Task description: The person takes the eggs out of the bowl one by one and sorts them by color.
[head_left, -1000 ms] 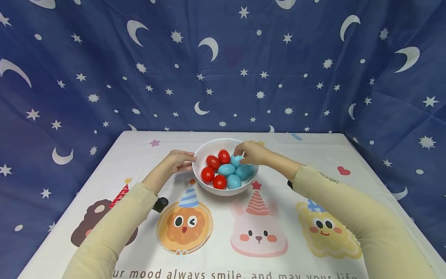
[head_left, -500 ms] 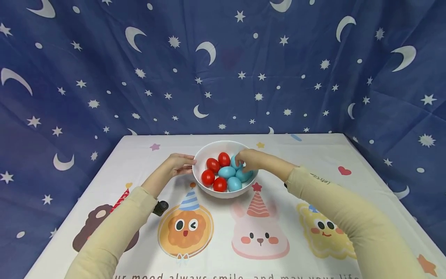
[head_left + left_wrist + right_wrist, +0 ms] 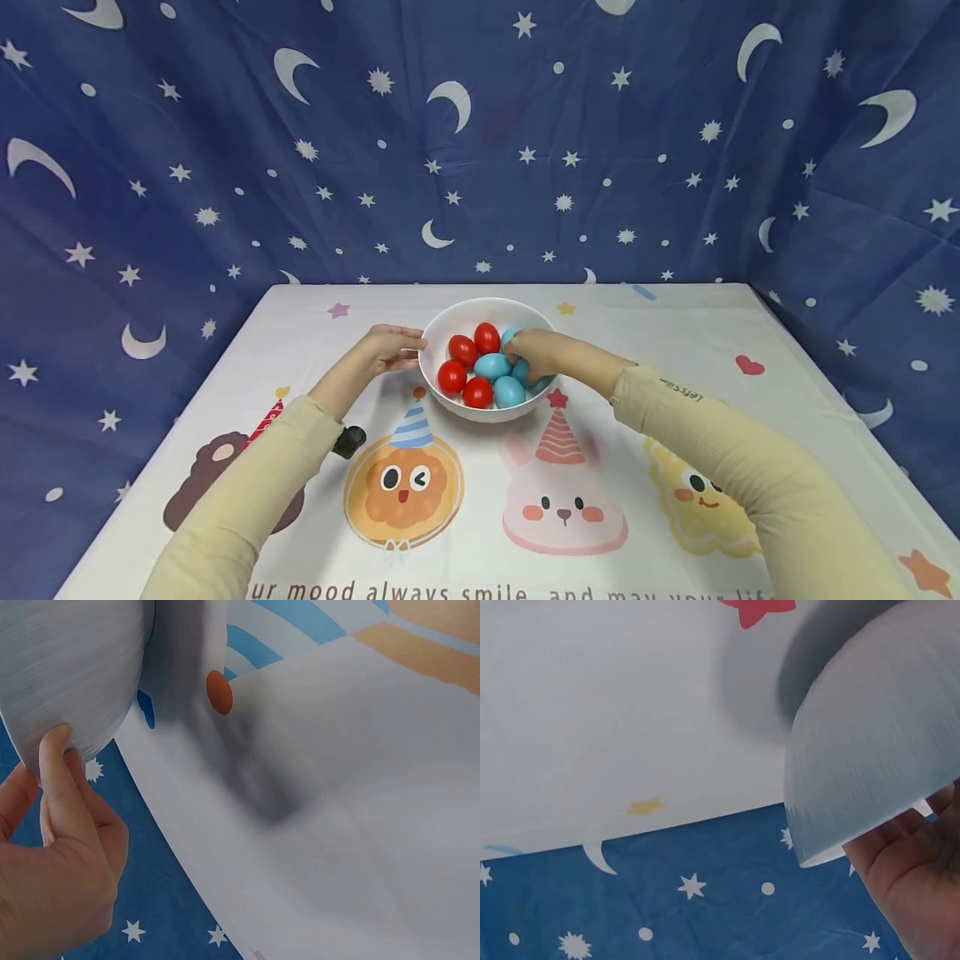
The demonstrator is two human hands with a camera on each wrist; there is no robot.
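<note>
A white bowl [image 3: 435, 392] sits toward the back of the table with several red eggs [image 3: 452, 377] on its left and several blue eggs [image 3: 492, 367] on its right. At the bowl's left side, my left hand [image 3: 386, 346] pinches the rim; the left wrist view has its fingers on both sides of the wall. My right hand [image 3: 542, 350] reaches over the right rim into the bowl, fingers bent down among the blue eggs. Its palm covers part of the rightmost blue egg [image 3: 522, 371], and I cannot tell whether the fingertips hold it. In the right wrist view the bowl [image 3: 877, 735] hides those fingertips.
A white cloth [image 3: 675, 333] with printed cartoon figures and party hats covers the table. Behind the table's far edge hangs a dark blue curtain [image 3: 495, 208] with moons and stars. A small black device [image 3: 348, 442] shows at the left wrist.
My right hand has dropped from above the back blue egg down and forward, deeper among the blue eggs. The left hand stays at the rim, and the bowl keeps its place.
</note>
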